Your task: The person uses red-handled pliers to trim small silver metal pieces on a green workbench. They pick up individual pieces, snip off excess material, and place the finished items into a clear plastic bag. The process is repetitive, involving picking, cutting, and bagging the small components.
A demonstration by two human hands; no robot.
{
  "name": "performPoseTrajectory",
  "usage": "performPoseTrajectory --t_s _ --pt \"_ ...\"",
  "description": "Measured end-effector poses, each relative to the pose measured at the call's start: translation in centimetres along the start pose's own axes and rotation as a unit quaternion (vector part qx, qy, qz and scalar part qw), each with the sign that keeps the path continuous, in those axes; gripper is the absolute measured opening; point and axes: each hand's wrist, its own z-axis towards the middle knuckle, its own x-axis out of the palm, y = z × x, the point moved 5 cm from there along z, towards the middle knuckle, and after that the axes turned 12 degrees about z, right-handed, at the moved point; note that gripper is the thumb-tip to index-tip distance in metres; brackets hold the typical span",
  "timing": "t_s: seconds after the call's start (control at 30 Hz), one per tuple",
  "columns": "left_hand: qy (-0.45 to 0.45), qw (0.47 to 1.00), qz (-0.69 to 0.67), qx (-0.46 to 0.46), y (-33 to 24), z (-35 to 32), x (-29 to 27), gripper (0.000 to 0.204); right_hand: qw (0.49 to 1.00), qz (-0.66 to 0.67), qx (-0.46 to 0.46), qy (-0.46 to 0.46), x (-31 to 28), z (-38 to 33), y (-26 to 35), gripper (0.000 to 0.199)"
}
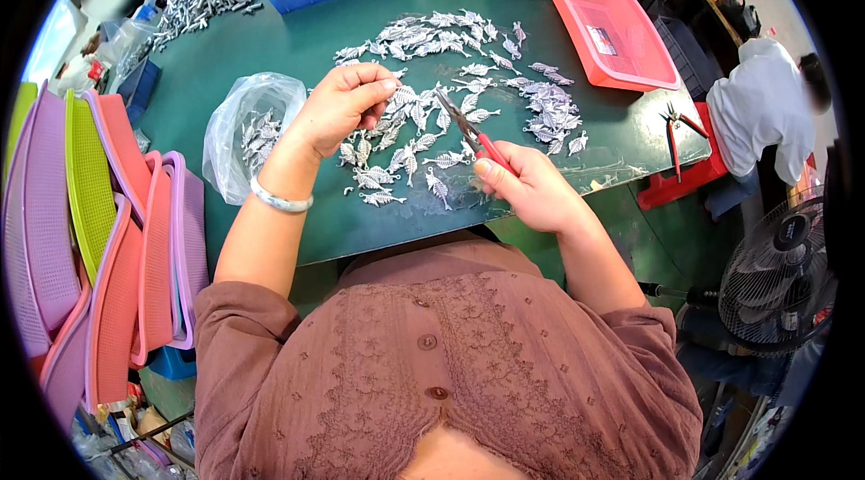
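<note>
Dull silvery metal leaf castings [423,133] lie on the matt green desk [270,52]; glossy red-handled pliers [473,133], crinkly clear plastic bag [248,129].

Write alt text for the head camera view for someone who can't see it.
A person at a green table holds red-handled pliers in the right hand, while the left hand pinches a small silver leaf-shaped metal piece. Many more such pieces lie spread before them, beside a clear plastic bag and a pink tray.
</note>
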Motion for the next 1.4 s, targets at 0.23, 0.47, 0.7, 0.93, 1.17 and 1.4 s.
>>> performPoseTrajectory --t_s 0.23,0.47,0.7,0.93,1.17,1.4 --pt "0.049 0.995 0.087 0.009 -0.6 0.3 0.1 0.015 1.0 0.009 -0.019 0.009 0.6 -0.6 0.1 0.034" --pt "0.07 0.985 0.151 -0.042 0.6 -0.1 -1.1 0.016 1.0 -0.004 -0.003 -0.004 -0.5 -1.0 0.1 0.027" --pt "0.072 0.947 0.302 -0.081 2.5 0.6 -1.2 0.015 0.999 0.02 0.006 -0.028 -1.7 -1.3 -0.7 0.028" --pt "0.009 0.903 0.43 0.014 2.1 2.3 -0.3 0.025 0.999 0.018 0.005 -0.043 -2.7 -1.8 -0.7 0.028" --pt "-0.088 0.854 0.512 -0.03 2.7 2.4 -3.5 0.023 0.997 0.011 -0.048 -0.063 -3.0 -1.8 -0.4 0.025" --pt "-0.041 0.841 0.54 0.014 3.5 0.0 -4.1 0.024 0.997 -0.052 -0.047 -0.031 -2.7 -1.3 0.3 0.025"
